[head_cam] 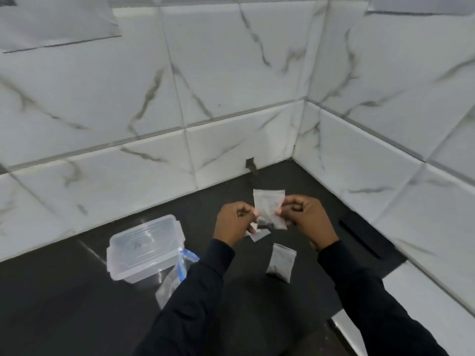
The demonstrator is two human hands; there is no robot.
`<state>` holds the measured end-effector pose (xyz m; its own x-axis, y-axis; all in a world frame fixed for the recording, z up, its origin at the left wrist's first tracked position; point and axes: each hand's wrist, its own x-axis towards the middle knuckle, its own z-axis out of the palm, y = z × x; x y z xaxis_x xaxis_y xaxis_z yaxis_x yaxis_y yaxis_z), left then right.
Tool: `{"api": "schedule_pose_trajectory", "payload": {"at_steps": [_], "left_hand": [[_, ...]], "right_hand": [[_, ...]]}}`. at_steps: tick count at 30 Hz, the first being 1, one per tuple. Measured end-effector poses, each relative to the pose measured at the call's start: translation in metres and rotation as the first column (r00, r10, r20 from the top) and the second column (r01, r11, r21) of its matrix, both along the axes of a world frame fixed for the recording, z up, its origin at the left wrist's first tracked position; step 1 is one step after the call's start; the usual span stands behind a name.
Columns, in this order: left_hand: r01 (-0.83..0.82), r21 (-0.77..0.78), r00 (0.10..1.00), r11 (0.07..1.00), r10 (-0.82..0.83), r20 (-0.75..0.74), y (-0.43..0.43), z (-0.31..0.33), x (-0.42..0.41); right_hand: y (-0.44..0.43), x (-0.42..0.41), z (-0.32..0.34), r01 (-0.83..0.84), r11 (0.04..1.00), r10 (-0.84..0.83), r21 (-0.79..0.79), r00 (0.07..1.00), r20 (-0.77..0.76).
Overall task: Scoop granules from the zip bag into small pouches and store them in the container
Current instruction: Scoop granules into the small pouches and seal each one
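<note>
A small clear pouch (pixel 268 205) with dark granules at its bottom is held upright above the dark counter. My left hand (pixel 235 222) pinches its left edge and my right hand (pixel 305 218) pinches its right edge. Another flat pouch (pixel 258 235) shows just under my left hand; whether the hand holds it I cannot tell. A filled pouch (pixel 280 262) lies on the counter below my hands. To the left stands the clear plastic container (pixel 145 247) with its lid on. The zip bag (pixel 177 273), with a blue zip strip, lies beside it, partly hidden by my left sleeve.
The dark counter (pixel 64 304) sits in a corner of white marble-look tiled walls (pixel 180 86). A dark slot (pixel 359 240) runs along the right wall. A bright metal edge (pixel 344 327) shows at the lower right.
</note>
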<state>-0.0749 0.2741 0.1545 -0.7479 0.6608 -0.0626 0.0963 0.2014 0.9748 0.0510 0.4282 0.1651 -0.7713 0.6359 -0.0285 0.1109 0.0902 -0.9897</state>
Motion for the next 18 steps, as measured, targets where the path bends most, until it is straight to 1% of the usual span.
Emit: {"api": "schedule_pose_trajectory", "payload": {"at_steps": [3, 6, 8, 10, 15, 17, 18], "left_hand": [[0.062, -0.193, 0.991, 0.979, -0.037, 0.130, 0.027, -0.049, 0.015], [0.127, -0.304, 0.968, 0.944, -0.052, 0.244, 0.044, -0.096, 0.030], [0.130, -0.378, 0.970, 0.917, -0.038, 0.241, 0.045, -0.113, 0.040], [0.133, -0.422, 0.970, 0.897, -0.030, 0.242, 0.044, -0.124, 0.047], [0.126, -0.485, 0.974, 0.866, -0.014, 0.227, 0.043, -0.144, 0.043], [0.118, -0.472, 0.974, 0.874, -0.009, 0.227, 0.041, -0.144, 0.038], [0.096, -0.457, 0.974, 0.884, 0.010, 0.224, 0.040, -0.143, 0.033]], "right_hand": [[0.013, 0.019, -0.051, 0.080, 0.996, -0.071, -0.049, 0.985, 0.159], [0.018, 0.035, -0.104, 0.168, 0.980, -0.123, -0.112, 0.938, 0.325], [0.016, 0.042, -0.129, 0.226, 0.963, -0.147, -0.147, 0.897, 0.418], [0.013, 0.045, -0.146, 0.256, 0.953, -0.153, -0.161, 0.867, 0.474], [0.015, 0.042, -0.161, 0.216, 0.974, -0.135, -0.074, 0.807, 0.575], [0.021, 0.038, -0.155, 0.185, 0.982, -0.175, 0.044, 0.792, 0.585], [0.025, 0.031, -0.150, 0.171, 0.978, -0.208, 0.117, 0.800, 0.563]]}}
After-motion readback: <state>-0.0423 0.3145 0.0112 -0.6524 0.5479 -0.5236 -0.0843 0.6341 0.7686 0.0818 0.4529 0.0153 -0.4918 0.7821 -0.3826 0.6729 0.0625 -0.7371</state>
